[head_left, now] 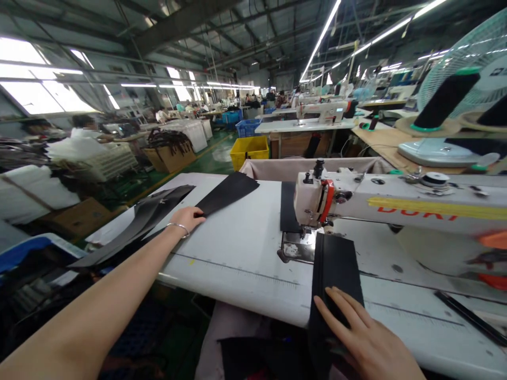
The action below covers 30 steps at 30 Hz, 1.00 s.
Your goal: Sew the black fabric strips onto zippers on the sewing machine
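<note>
My left hand [187, 219], wearing a bracelet, reaches across the white sewing table [237, 245]. Its fingers are closed on the near end of a flat black material piece [229, 192]. Left of that hand, several dark strips [146, 216] lie in an overlapping pile. My right hand [356, 330] rests flat, fingers extended, on a long black panel [336, 264] with lengthwise seam lines. This panel runs from the sewing machine's [312, 198] needle area over the table's front edge. Another black piece [288, 206] lies behind the metal needle plate [298, 248].
A black pen-like tool [471, 319] lies at the right. Behind the machine stand a cloth-lined bin [269, 170], a yellow crate [249, 149] and large thread cones [446, 100]. At the left is a blue-rimmed bin [51, 240]. A person [85, 129] sits farther back.
</note>
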### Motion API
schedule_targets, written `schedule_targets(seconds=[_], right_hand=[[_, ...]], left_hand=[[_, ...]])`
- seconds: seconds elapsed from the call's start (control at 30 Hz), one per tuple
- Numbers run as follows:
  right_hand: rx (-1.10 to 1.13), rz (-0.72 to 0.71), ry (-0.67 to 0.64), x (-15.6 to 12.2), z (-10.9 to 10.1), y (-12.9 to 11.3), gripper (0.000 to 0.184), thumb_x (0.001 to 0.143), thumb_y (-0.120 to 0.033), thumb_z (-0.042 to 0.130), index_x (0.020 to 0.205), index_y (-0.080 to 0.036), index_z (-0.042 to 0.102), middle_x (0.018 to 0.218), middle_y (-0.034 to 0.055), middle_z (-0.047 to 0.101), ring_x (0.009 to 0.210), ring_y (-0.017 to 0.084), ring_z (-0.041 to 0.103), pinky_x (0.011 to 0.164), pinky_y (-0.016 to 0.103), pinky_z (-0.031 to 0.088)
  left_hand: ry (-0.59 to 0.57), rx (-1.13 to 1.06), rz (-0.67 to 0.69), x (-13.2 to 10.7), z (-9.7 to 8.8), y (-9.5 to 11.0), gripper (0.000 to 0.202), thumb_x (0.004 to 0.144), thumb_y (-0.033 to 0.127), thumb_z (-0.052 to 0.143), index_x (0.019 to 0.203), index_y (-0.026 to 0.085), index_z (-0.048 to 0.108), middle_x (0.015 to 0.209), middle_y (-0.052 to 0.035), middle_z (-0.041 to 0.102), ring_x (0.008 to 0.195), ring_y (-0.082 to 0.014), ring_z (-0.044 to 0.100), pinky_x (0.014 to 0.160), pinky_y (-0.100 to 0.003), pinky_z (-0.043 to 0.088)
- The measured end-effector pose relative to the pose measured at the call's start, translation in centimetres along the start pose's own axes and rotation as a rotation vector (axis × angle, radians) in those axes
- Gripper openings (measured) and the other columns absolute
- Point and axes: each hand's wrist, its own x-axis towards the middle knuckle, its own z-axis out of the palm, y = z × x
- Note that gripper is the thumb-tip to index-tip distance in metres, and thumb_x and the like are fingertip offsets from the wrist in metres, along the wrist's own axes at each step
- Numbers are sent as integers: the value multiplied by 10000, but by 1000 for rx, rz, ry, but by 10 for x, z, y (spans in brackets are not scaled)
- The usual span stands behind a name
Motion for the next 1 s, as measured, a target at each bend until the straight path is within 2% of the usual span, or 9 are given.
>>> schedule_targets(seconds=[0.1, 0.27, 0.4, 0.5, 0.57, 0.73, 0.8, 0.9, 1.0], right_hand=[[71, -10, -13, -3, -5, 9, 1006, 597, -110, 719, 1507, -296, 333, 1522, 96, 380, 1314, 307, 455, 853, 379, 608], [335, 170, -89, 28, -25, 9, 324, 909, -424, 570, 1212, -319, 620, 1244, 50, 603, 1132, 228, 573, 853, 360, 596], [228, 282, -62, 36, -20, -6, 749, 704, -468, 789, 1353, -204, 525, 1406, 122, 500, 1247, 306, 494, 961, 437, 540], [56, 202, -79, 28, -12, -17, 978, 666, -250, 819, 1505, -168, 323, 1581, 147, 261, 1391, 317, 351, 962, 429, 535], [-11, 146, -114, 23, -10, -20, 966, 706, -164, 769, 1530, -172, 264, 1592, 145, 226, 1410, 308, 327, 904, 413, 559], [129, 203, -105, 29, -19, -10, 751, 838, -537, 639, 1476, -220, 403, 1505, 99, 419, 1296, 327, 436, 887, 435, 569], [167, 233, -114, 38, -23, -2, 578, 915, -492, 542, 1435, -252, 468, 1374, 70, 551, 1163, 297, 516, 857, 421, 581], [147, 263, -131, 56, -22, 9, 455, 962, -343, 477, 1404, -240, 512, 1171, 79, 635, 1017, 270, 556, 845, 427, 573], [159, 298, -86, 72, -14, 17, 434, 963, -318, 471, 1386, -239, 524, 1349, 101, 542, 1199, 292, 498, 920, 439, 540]], left_hand=[[-42, -11, 10, 5, -3, -14, 307, 899, 428, 619, 1022, 148, 650, 974, -64, 668, 894, -198, 629, 851, -393, 509], [-58, 39, 142, 2, -4, 5, 240, 882, 372, 619, 841, 136, 626, 914, -55, 623, 863, -194, 584, 836, -384, 477], [-90, 70, 282, -18, 8, 27, 170, 835, 307, 628, 786, 150, 584, 880, -43, 587, 832, -189, 551, 810, -361, 457], [-74, 101, 313, -30, 17, 34, 110, 805, 242, 571, 726, 172, 539, 806, -43, 545, 780, -205, 527, 781, -361, 441], [-37, 114, 309, -32, 16, 35, 119, 811, 248, 529, 710, 187, 511, 801, -60, 527, 796, -235, 519, 794, -385, 434], [-36, 74, 421, -45, -1, 61, 148, 853, 263, 484, 738, 185, 536, 1027, -113, 563, 962, -281, 513, 937, -464, 405], [-126, 25, 541, -66, -7, 83, 153, 849, 270, 524, 722, 189, 551, 1134, -90, 578, 1041, -262, 528, 984, -428, 411], [-287, -81, 707, -109, -8, 119, 326, 835, 343, 598, 1143, 235, 583, 1453, -54, 441, 1322, -235, 418, 1117, -379, 356], [-399, -79, 810, -150, 4, 141, 951, 690, 106, 584, 1525, 247, 151, 1617, -83, 132, 1475, -288, 160, 1200, -567, 127]])
